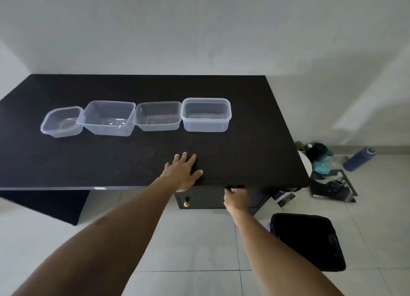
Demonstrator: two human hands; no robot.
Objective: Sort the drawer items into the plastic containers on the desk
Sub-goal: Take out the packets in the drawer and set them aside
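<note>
Two hands reach one desk bearing four empty containers.

A black desk carries four clear plastic containers in a row, all empty.

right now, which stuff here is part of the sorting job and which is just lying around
Part of the job:
- four clear plastic containers in a row on the black desk
- drawer handle under the desk edge, right hand closed on it
- left hand flat on the desk

Just lying about:
- blue bottle on the floor
- black bag
- teal clutter by the wall
</note>
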